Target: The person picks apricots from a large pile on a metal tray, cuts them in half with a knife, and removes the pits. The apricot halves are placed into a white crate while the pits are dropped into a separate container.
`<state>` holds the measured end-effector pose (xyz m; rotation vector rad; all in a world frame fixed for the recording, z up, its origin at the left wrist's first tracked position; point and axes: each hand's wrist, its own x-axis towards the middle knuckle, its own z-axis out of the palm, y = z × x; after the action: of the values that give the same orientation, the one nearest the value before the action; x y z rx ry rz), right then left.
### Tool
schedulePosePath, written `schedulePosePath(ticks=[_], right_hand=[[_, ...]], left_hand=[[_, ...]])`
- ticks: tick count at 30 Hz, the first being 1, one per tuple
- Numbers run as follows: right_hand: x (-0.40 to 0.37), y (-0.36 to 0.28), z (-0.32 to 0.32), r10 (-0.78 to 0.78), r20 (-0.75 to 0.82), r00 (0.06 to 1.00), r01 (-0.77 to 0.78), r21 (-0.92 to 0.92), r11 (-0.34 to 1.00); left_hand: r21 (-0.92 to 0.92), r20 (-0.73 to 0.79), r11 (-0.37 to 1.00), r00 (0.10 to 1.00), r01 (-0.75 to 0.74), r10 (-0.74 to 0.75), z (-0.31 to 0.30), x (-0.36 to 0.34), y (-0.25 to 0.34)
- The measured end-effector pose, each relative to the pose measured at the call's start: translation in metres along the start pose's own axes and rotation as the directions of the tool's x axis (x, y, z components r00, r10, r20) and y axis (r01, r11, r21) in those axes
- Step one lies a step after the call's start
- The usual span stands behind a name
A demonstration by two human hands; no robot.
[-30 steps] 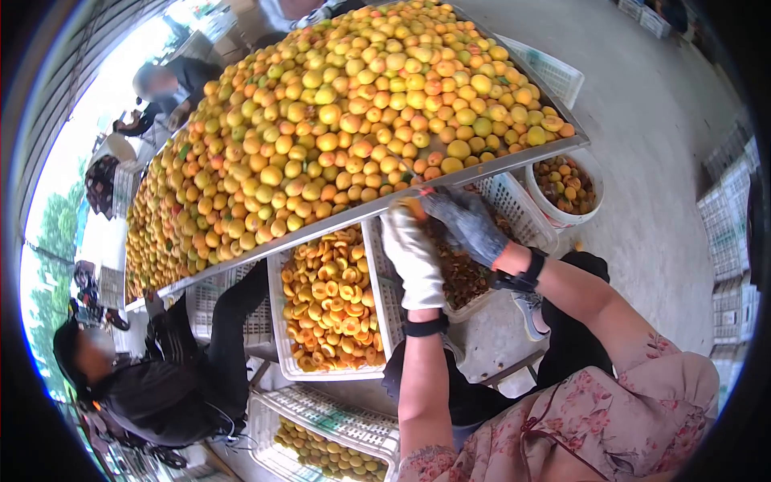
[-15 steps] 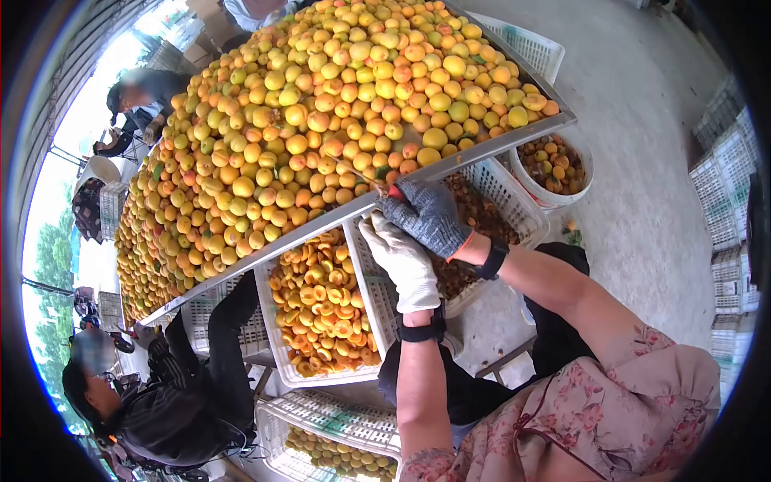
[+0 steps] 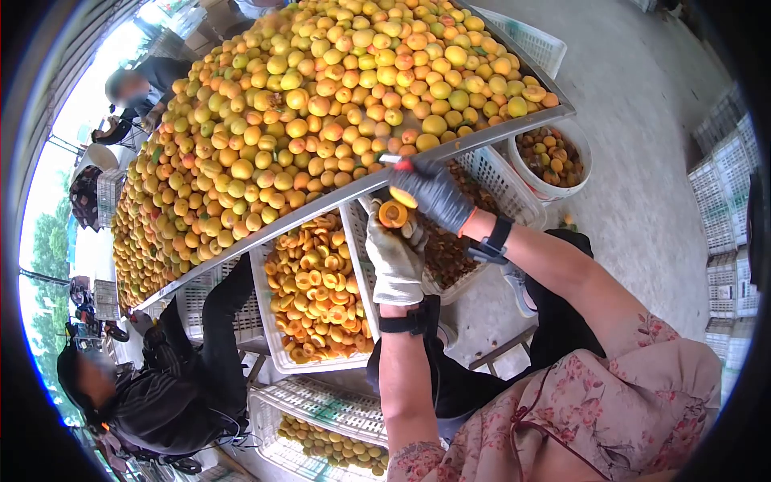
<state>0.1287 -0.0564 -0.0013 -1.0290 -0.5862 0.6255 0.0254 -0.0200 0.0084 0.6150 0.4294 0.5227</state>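
My left hand [image 3: 393, 261], in a white glove, is closed around an apricot half [image 3: 393, 214] whose cut face with a dark hollow points up. In a grey glove, my right hand [image 3: 442, 197] grips a small knife [image 3: 391, 159] with a red handle, its short blade pointing left over the table's edge. Another orange apricot piece [image 3: 403, 197] shows at the right hand's fingers, just above the half. Both hands are close together at the metal rim [image 3: 337, 197] of a table heaped with whole apricots [image 3: 321, 104].
Below the rim, one white crate [image 3: 277, 353] holds apricot halves [image 3: 321, 297]; another crate [image 3: 526, 213] under my hands holds brown pits. A white bucket [image 3: 590, 161] of fruit stands right. Crates [image 3: 321, 402] sit at the lower middle. A person in black [image 3: 177, 410] sits at left.
My hands have moved apart a little. The apricot half's cut face and the knife blade now show clearly, and a second apricot piece appears at my right fingers.
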Motion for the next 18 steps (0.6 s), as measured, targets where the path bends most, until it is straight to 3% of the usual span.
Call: schedulePosePath(ticks=[2,5,6,7,8,10,11,12,14,16,18], right_hand=[[0.007,-0.002,0.0,0.183,-0.047,0.982,-0.146,0.425,0.893],[0.002,-0.02,0.007,0.168,-0.078,0.983,-0.159,0.115,0.981],[0.0,-0.032,0.014,0.227,-0.06,0.972,-0.211,0.199,0.957],[0.002,-0.037,0.023,0.344,-0.016,0.939,-0.309,0.401,0.862],[0.005,-0.033,0.034,0.341,0.004,0.94,-0.314,0.4,0.861],[0.015,-0.011,0.064,0.193,0.066,0.979,-0.2,0.121,0.972],[0.022,0.002,0.084,0.027,0.134,0.991,-0.015,-0.088,0.996],[0.027,0.007,0.09,0.181,0.16,0.97,-0.136,-0.259,0.956],[0.025,-0.009,0.108,0.264,0.083,0.961,-0.266,0.015,0.964],[0.025,-0.024,0.1,0.248,0.146,0.958,-0.284,0.341,0.896],[0.023,-0.039,0.093,0.295,0.199,0.935,-0.355,0.514,0.78]], left_hand=[[-0.098,0.121,0.994,0.991,-0.052,0.064,0.0,-0.001,0.009],[-0.146,0.101,0.979,0.983,-0.14,0.156,-0.01,-0.01,0.027],[-0.154,0.095,0.972,0.976,-0.178,0.194,-0.01,-0.017,0.035],[-0.14,-0.02,0.968,0.979,-0.206,0.205,-0.007,-0.026,0.045],[-0.087,-0.056,0.961,0.964,-0.263,0.259,-0.009,-0.035,0.055],[-0.06,-0.136,0.929,0.925,-0.366,0.356,-0.016,-0.047,0.071],[-0.033,-0.264,0.907,0.879,-0.42,0.398,-0.015,-0.05,0.077],[0.009,-0.324,0.891,0.842,-0.453,0.431,-0.019,-0.049,0.079],[0.038,-0.334,0.903,0.846,-0.427,0.414,-0.027,-0.048,0.081],[-0.107,-0.45,0.948,0.865,-0.301,0.224,-0.028,-0.044,0.078],[0.037,-0.298,0.955,0.909,-0.296,0.293,-0.026,-0.043,0.071]])
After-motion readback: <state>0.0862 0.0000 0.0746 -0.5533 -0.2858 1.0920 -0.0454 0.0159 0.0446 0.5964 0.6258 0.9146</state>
